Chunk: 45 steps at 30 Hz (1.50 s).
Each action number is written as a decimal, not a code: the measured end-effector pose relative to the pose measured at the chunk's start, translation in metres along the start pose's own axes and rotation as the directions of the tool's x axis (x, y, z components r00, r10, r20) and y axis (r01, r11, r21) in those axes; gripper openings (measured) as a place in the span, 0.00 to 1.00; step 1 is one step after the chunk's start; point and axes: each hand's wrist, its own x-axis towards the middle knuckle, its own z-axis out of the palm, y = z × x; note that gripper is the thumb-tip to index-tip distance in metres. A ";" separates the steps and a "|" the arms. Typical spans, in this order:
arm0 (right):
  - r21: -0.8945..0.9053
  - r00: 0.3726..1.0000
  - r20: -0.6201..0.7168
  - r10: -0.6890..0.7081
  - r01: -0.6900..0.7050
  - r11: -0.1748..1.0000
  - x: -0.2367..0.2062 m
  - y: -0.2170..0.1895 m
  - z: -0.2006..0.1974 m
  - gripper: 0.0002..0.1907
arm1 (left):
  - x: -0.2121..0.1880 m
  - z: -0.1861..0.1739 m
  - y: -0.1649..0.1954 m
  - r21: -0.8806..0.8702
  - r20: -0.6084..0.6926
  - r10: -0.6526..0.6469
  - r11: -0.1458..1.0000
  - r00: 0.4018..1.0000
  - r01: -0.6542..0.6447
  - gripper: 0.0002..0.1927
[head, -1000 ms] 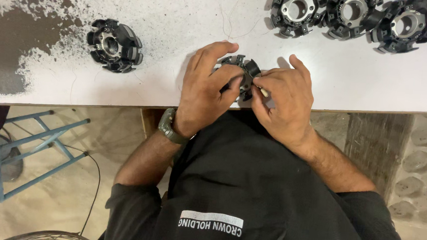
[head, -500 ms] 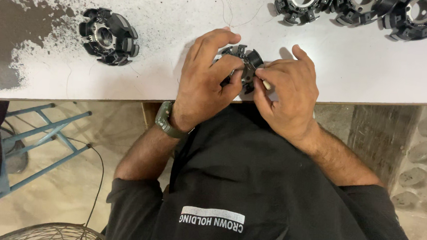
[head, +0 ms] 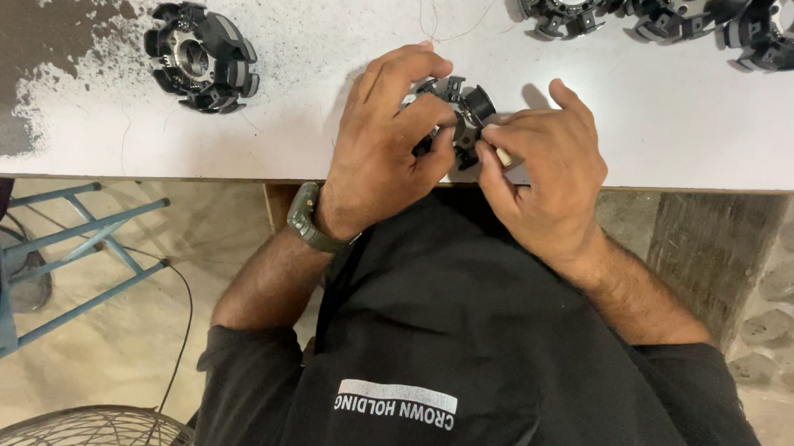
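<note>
We count five black toothed rings: one [head: 454, 116] near the table's front edge [head: 143, 173], clasped by our left hand [head: 388, 149] and right hand [head: 542, 172], one [head: 201, 57] left, three [head: 676, 15] along the far edge.

Five black toothed rings [head: 203, 57], two hands [head: 387, 154], one wristwatch [head: 308, 219].

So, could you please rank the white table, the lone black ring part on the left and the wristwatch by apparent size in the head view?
1. White table
2. Lone black ring part
3. Wristwatch
</note>
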 end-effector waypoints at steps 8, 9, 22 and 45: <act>-0.043 1.000 -0.016 -0.024 0.023 0.999 -0.001 0.004 0.007 0.16 | 0.001 0.000 -0.001 0.030 -0.009 0.018 0.999 1.000 -0.018 0.10; -0.050 1.000 -0.014 -0.020 0.020 0.999 -0.002 0.003 0.007 0.16 | 0.001 0.000 -0.001 0.035 -0.010 0.015 0.999 1.000 -0.014 0.09; -0.018 0.999 0.024 0.024 -0.024 1.000 0.001 0.004 0.005 0.13 | 0.001 0.017 0.011 -0.003 -0.056 -0.092 0.996 0.994 0.092 0.08; -0.051 1.000 0.019 -0.010 0.011 0.999 -0.001 -0.001 0.005 0.13 | -0.004 0.026 0.013 0.045 -0.144 -0.101 0.993 0.984 0.109 0.09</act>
